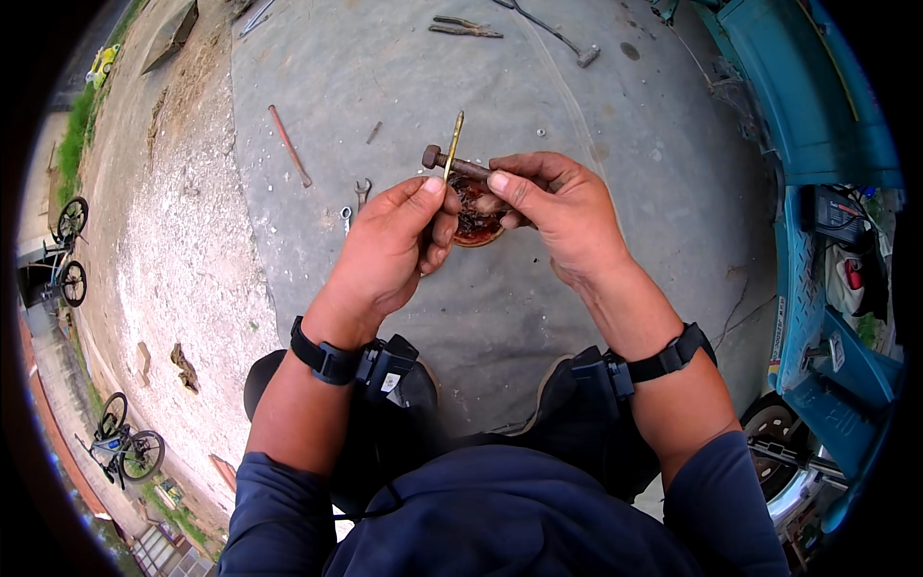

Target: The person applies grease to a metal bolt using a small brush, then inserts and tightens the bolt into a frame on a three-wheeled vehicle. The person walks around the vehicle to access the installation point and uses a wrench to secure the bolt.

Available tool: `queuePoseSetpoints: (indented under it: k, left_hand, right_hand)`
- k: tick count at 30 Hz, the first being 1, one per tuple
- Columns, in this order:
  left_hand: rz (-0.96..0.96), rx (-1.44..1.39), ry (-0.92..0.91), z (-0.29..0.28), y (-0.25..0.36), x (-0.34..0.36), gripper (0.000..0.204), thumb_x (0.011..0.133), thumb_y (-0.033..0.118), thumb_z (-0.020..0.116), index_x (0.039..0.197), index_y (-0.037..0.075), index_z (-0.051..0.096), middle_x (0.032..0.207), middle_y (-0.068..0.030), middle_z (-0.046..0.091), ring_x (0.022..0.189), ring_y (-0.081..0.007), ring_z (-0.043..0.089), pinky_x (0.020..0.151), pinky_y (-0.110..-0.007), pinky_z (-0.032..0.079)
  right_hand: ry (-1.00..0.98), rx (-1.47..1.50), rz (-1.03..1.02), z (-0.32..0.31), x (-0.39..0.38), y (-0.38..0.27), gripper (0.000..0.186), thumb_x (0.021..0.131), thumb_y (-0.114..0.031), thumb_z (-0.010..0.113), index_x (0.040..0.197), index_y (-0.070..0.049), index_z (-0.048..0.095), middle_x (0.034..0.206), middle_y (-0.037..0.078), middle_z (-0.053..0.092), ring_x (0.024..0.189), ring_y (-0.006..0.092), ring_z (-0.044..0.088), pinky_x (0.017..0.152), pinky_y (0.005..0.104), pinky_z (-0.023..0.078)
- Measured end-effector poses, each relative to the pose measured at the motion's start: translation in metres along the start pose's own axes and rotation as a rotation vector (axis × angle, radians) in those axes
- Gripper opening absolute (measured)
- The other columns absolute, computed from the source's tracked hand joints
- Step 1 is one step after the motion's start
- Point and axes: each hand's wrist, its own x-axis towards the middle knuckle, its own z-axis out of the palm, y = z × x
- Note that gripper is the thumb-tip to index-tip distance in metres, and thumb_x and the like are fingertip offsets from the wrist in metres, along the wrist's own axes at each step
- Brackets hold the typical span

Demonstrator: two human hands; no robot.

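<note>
Pinching, left hand: left hand grips low end of gold rod between thumb and fingers; rod leans slightly right, pointed tip far.
Pinching, right hand: right hand has thumb on top, fingers round the plain end of a rusty bolt.
Bolt: up in front of the person, mid-scene; hex head to the left, slightly far.
Rod on bolt: rod crosses over bolt just beside the head; cannot tell if they touch.
Dish: round dish below bolt and between hands, dark red grease in it, partly hidden by fingers.
Wrists: black strap with small box on left, similar strap on right.
Wrenches: open-ended wrench and ring wrench, side by side, just left of left hand.
Red bar: thin red bar, farther left.
Small bits: short pin far of left hand; nut far of right hand.
Far tools: pliers far centre; hammer far right.
Ground: grey sheet under tools; pale gravel along its left.
Left edge: two bicycles, one near, one farther.
Right edge: blue vehicle, wheel near.
</note>
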Motion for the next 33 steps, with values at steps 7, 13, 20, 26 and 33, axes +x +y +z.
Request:
queuePoseSetpoints:
  k: [7, 13, 20, 26, 33]
  left_hand:
    - [-0.079, -0.090, 0.007, -0.005, -0.008, -0.002, 0.027, 0.101, 0.030, 0.050, 0.090, 0.005, 0.055, 0.067, -0.0010, 0.047, 0.056, -0.0112, 0.041, 0.050, -0.023, 0.033]
    - [-0.067, 0.007, 0.011, -0.007, -0.013, -0.007, 0.027, 0.101, 0.030, 0.050, 0.090, 0.006, 0.055, 0.067, -0.0010, 0.048, 0.056, -0.0110, 0.042, 0.051, -0.023, 0.034]
    - [0.148, 0.353, 0.111, -0.004, -0.006, -0.007, 0.027, 0.102, 0.028, 0.050, 0.090, 0.005, 0.057, 0.066, 0.0016, 0.050, 0.057, -0.0068, 0.045, 0.052, -0.021, 0.035]
    - [0.182, 0.455, 0.110, -0.006, -0.008, -0.007, 0.026, 0.101, 0.026, 0.051, 0.089, 0.004, 0.058, 0.067, 0.0019, 0.050, 0.058, -0.0058, 0.045, 0.053, -0.021, 0.037]
    - [0.212, 0.544, 0.166, -0.007, -0.006, -0.005, 0.024, 0.101, 0.023, 0.052, 0.090, 0.003, 0.058, 0.068, 0.0016, 0.052, 0.059, -0.0055, 0.046, 0.054, -0.021, 0.039]
  right_hand:
    - [0.029, 0.033, 0.040, -0.005, 0.003, 0.004, 0.022, 0.090, -0.016, 0.068, 0.104, 0.000, 0.065, 0.086, 0.008, 0.071, 0.076, 0.0122, 0.066, 0.065, 0.0229, 0.050]
    - [0.075, 0.045, 0.015, -0.010, 0.007, 0.002, 0.023, 0.090, -0.018, 0.070, 0.105, -0.001, 0.065, 0.089, 0.007, 0.071, 0.080, 0.0136, 0.068, 0.066, 0.0225, 0.050]
    - [0.136, 0.011, -0.052, -0.006, 0.006, -0.003, 0.022, 0.090, -0.010, 0.067, 0.105, 0.005, 0.063, 0.086, 0.010, 0.069, 0.075, 0.0126, 0.066, 0.065, 0.0224, 0.052]
    - [0.105, -0.068, -0.068, -0.009, 0.007, -0.001, 0.028, 0.090, -0.015, 0.070, 0.110, 0.003, 0.061, 0.093, 0.010, 0.070, 0.085, 0.0162, 0.069, 0.069, 0.0243, 0.052]
    - [0.116, -0.087, -0.095, -0.006, 0.007, -0.001, 0.030, 0.088, -0.014, 0.072, 0.110, 0.004, 0.062, 0.094, 0.009, 0.069, 0.085, 0.0157, 0.068, 0.069, 0.0247, 0.051]
